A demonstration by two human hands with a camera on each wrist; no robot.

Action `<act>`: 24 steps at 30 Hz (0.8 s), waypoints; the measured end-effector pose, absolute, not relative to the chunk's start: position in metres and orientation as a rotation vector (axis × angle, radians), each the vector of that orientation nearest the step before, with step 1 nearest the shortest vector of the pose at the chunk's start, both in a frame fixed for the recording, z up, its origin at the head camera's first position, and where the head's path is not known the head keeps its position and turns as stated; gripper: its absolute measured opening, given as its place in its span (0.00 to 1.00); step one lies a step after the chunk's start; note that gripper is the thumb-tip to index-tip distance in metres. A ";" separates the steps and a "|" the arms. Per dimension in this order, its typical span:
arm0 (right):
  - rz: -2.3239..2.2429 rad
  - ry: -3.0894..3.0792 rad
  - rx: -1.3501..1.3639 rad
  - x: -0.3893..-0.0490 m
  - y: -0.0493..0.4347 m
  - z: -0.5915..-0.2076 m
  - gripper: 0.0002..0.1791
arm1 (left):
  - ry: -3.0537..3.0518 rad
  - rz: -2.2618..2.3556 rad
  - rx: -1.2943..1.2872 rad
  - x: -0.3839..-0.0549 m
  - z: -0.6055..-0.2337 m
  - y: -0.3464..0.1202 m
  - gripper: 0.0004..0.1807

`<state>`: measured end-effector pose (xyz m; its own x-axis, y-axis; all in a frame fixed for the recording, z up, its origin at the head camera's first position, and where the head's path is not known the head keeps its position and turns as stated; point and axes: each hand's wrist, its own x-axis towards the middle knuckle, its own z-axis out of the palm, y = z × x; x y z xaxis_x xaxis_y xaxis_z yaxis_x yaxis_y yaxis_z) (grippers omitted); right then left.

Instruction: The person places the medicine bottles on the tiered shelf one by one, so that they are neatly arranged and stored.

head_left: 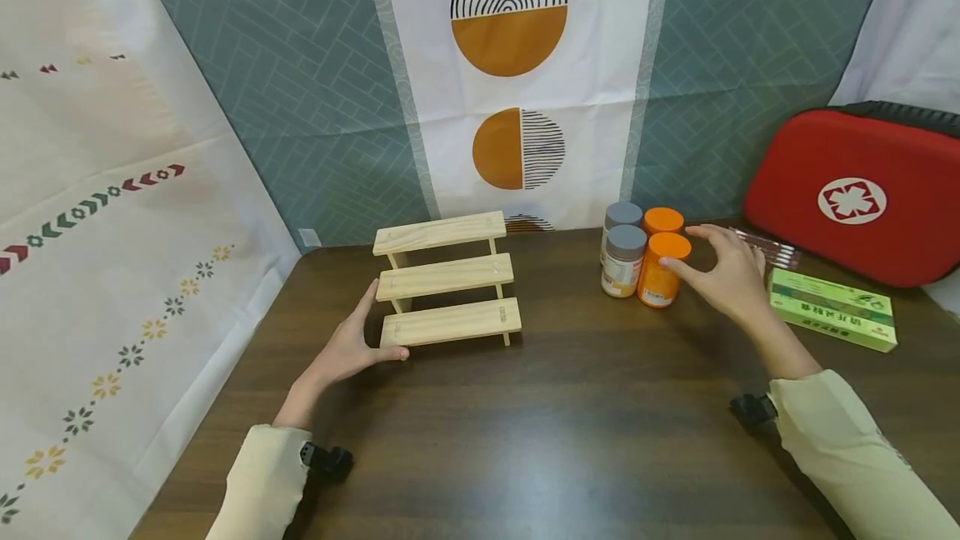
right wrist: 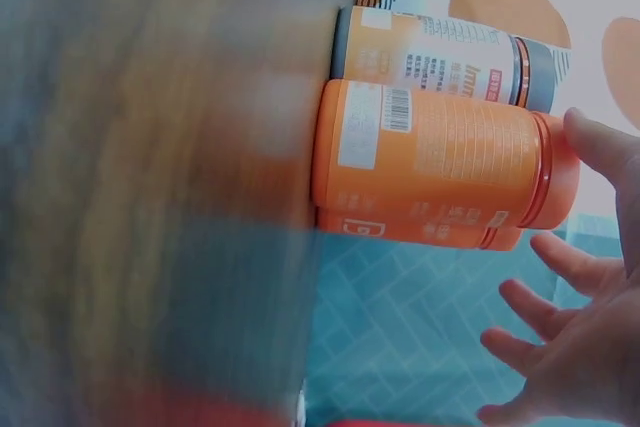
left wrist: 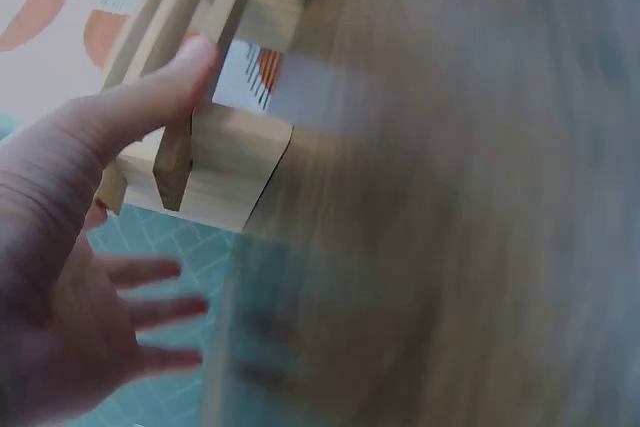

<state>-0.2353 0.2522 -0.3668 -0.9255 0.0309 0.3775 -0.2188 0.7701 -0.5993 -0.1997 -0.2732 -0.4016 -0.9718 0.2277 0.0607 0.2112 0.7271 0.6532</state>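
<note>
A three-tier wooden display rack stands on the dark table. My left hand holds its left end, thumb at the front of the lowest board and index finger by the side; the left wrist view shows the other fingers straight and off the wood. My right hand is beside the front orange bottle, thumb at its orange lid, fingers spread apart. A second orange bottle is behind it, mostly hidden. On their left are a front grey-lidded bottle and a rear one.
A green and yellow box lies right of my right hand. Behind that hand is a clear pack of thin sticks, partly hidden. A red case with a white cross emblem leans at the back right. Patterned cloth hangs behind the table.
</note>
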 end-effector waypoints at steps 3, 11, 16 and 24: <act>0.985 -2.611 0.151 -0.236 0.250 -0.368 0.37 | 2.850 1.216 0.383 -0.199 -0.406 -0.273 0.69; 1.162 -2.642 0.115 -0.237 0.249 -0.367 0.37 | 2.756 1.516 0.512 -0.205 -0.416 -0.275 0.65; 1.290 -2.648 0.072 -0.237 0.246 -0.367 0.39 | 2.746 1.591 0.511 -0.206 -0.423 -0.278 0.63; 1.350 -2.642 0.015 -0.235 0.245 -0.369 0.39 | 2.701 1.671 0.435 -0.202 -0.433 -0.280 0.59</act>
<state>-0.2353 0.2451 -0.3694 -0.9848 0.0698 0.1592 -0.0881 0.5891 -0.8032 -0.2018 -0.2802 -0.4327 -0.9611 0.1949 0.1955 0.2620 0.4206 0.8686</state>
